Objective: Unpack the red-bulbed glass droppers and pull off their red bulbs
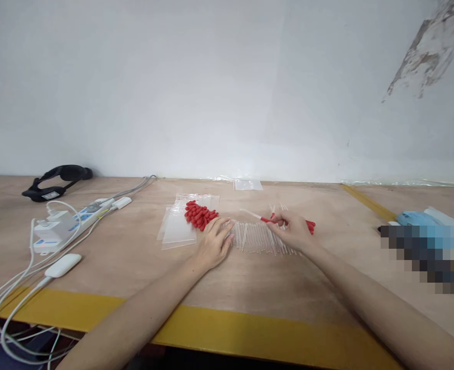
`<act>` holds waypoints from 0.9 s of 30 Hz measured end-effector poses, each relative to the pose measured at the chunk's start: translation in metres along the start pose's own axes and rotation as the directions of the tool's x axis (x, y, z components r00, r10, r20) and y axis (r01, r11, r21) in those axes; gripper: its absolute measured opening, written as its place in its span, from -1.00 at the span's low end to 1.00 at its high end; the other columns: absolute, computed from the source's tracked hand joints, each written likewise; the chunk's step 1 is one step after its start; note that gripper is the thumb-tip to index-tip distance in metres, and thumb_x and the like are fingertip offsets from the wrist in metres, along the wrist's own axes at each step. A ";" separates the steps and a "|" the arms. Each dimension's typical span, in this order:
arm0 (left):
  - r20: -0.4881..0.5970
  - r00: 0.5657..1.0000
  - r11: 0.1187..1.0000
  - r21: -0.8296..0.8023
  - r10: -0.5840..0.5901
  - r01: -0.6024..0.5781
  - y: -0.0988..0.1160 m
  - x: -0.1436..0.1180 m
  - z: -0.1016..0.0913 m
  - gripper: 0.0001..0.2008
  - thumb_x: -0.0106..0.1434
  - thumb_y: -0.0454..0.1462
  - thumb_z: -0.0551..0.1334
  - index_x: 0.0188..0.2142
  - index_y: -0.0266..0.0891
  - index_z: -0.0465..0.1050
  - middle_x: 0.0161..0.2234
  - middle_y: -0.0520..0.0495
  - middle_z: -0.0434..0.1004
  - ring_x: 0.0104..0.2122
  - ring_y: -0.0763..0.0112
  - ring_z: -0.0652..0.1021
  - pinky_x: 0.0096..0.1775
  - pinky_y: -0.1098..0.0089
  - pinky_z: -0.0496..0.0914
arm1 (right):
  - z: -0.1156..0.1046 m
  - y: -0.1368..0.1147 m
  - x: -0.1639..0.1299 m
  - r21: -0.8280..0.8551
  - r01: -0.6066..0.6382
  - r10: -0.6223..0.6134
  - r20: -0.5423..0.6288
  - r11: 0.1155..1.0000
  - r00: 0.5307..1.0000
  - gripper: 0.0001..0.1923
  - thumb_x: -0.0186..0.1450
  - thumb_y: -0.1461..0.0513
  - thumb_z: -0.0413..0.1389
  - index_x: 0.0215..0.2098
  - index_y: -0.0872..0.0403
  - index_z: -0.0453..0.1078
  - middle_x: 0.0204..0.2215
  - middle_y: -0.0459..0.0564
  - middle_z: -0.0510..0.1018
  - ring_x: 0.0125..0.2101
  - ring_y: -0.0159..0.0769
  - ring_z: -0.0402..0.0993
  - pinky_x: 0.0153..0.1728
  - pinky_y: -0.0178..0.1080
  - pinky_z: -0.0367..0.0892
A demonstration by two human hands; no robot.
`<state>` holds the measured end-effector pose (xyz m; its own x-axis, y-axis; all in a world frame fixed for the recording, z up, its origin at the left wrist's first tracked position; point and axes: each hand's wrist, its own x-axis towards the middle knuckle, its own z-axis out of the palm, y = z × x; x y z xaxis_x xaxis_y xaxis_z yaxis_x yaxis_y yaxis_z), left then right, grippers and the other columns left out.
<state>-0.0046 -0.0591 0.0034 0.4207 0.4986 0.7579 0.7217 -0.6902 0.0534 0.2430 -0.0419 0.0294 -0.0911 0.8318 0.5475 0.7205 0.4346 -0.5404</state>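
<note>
My right hand (289, 230) pinches a dropper (253, 213), a thin whitish tube with a red end at my fingertips. Its pale tip points left. Beneath this hand runs a row of thin clear tubes (256, 239), laid side by side on the table. My left hand (214, 243) rests with its fingers apart at the left end of that row. Just beyond its fingertips is a heap of red rubber bulbs (201, 215), lying partly on clear plastic bags (178, 234). More red bulbs (310, 226) show past my right hand, partly hidden by it.
At left are a power strip (92, 210) with white plugs, a white cable adapter (63, 265) and a black strap-like item (55, 182). A small clear bag (248, 185) lies by the wall. A blue package (419, 218) is at right, beside a blurred patch. Yellow tape (227, 324) lines the table's front edge.
</note>
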 end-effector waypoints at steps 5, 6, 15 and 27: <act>0.025 0.986 0.972 0.165 0.165 -0.166 0.002 -0.001 0.000 -0.72 0.22 -0.35 0.08 -0.07 -0.17 0.32 -0.07 -0.14 0.34 -0.05 0.20 0.30 -0.11 0.21 0.24 | 0.018 -0.016 -0.028 0.046 0.330 -0.332 0.082 0.943 0.940 -0.88 0.15 0.20 0.04 -0.49 0.07 0.34 -0.58 -0.10 0.39 -0.47 -0.36 0.30 -0.35 -0.26 0.15; 0.043 0.982 0.965 0.181 0.183 -0.188 0.001 -0.001 0.000 -0.75 0.22 -0.36 0.07 -0.11 -0.17 0.35 -0.15 -0.13 0.39 -0.11 0.24 0.34 -0.16 0.23 0.24 | 0.019 -0.018 -0.031 0.056 0.345 -0.349 0.091 0.937 0.933 -0.88 0.16 0.21 0.04 -0.49 0.07 0.32 -0.57 -0.10 0.39 -0.46 -0.36 0.29 -0.34 -0.26 0.15; 0.061 0.947 0.927 0.194 0.316 -0.322 0.007 -0.002 0.002 -0.84 0.25 -0.37 0.04 -0.26 -0.27 0.38 -0.50 -0.02 0.34 -0.43 0.43 0.32 -0.31 0.35 0.21 | 0.034 -0.025 -0.038 -0.191 0.484 -0.479 0.074 0.854 0.875 -0.78 0.21 0.12 0.04 -0.24 0.04 0.39 -0.39 -0.04 0.50 -0.32 -0.32 0.31 -0.24 -0.21 0.02; 0.093 0.954 0.950 0.101 0.286 -0.295 0.011 -0.003 -0.001 -0.78 0.28 -0.33 0.01 -0.40 -0.31 0.38 -0.57 -0.02 0.29 -0.48 0.43 0.31 -0.37 0.39 0.24 | 0.028 -0.016 -0.038 -0.410 0.654 -0.709 0.026 0.636 0.705 -0.86 0.25 0.25 0.01 -0.37 0.06 0.41 -0.63 -0.13 0.40 -0.47 -0.43 0.21 -0.30 -0.23 -0.03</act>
<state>0.0021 -0.0685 0.0023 0.6587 0.3270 0.6777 0.6173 -0.7499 -0.2380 0.2158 -0.0709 -0.0003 -0.5927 0.2872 0.7525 0.6803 0.6787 0.2768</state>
